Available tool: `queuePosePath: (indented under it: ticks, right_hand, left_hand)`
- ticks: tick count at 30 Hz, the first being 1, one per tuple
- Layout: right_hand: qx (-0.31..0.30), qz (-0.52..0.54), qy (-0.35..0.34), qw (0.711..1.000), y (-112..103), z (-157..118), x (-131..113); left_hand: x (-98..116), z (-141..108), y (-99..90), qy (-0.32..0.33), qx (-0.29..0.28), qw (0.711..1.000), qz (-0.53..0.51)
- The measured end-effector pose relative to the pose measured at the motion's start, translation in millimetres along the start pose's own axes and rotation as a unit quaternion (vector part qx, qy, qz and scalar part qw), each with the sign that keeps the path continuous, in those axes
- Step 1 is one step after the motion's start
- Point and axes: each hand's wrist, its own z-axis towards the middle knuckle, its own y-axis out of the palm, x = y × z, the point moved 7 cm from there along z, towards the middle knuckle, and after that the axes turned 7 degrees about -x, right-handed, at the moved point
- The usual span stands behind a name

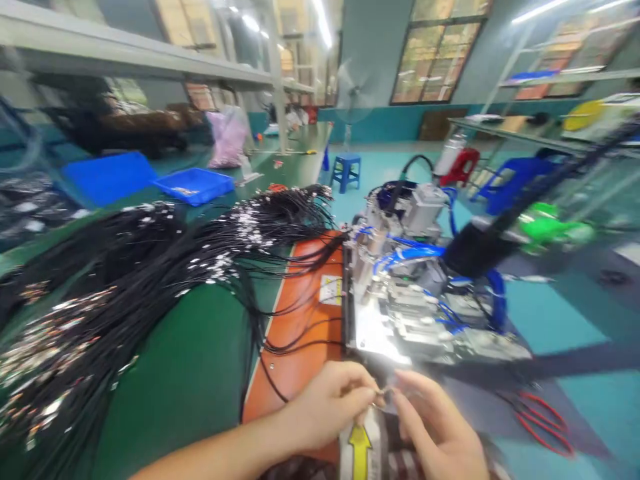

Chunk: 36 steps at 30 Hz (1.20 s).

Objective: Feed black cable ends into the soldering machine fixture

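Observation:
In the lower middle of the head view, my left hand is closed in a pinch, thumb against the forefinger. Close on its right, my right hand also pinches with thumb and fingertips. Between the two sets of fingertips shows a small, thin, wire-like piece, too blurred to name. Both hands are above a pale surface bearing a yellow arrow, in front of a machine with metal blocks and blue air tubes. Black cables run over an orange board left of the machine.
Big bundles of black cables with bare or shiny ends cover much of the green table. A blue tray stands behind them. Red-handled scissors or pliers are at the lower right. A blue stool and a fan stand farther back.

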Motion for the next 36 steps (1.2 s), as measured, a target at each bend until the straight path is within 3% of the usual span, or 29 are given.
queuePosePath:
  ticks: [3, 9, 14, 20, 28, 36]
  right_hand:
    - [0.017, 0.038, 0.024, 0.999, -6.0, 4.1, 0.1]
    - [-0.032, 0.155, 0.077, 0.984, -0.3, 3.4, 4.7]
    - [-0.064, 0.182, 0.085, 0.977, 3.0, 1.0, -2.9]
    - [-0.068, 0.137, 0.069, 0.986, -0.9, -2.5, -7.5]
    - [-0.025, -0.028, -0.057, 0.998, -5.9, -6.5, -19.7]
    - [-0.021, -0.04, -0.069, 0.997, -2.1, -11.1, -18.3]
  left_hand:
    - [8.9, 1.7, 0.1, 0.0, -0.011, 1.0, 0.009]
    - [9.9, 0.8, 1.6, -0.027, 0.004, 0.996, 0.085]
    - [11.1, 1.6, 1.2, -0.022, 0.016, 0.991, 0.128]
    - [13.1, 0.9, 2.4, -0.019, 0.016, 0.989, 0.148]
    - [11.3, 0.6, 3.5, -0.025, 0.008, 0.991, 0.13]
    - [8.1, 1.2, 3.8, -0.028, -0.005, 0.992, 0.126]
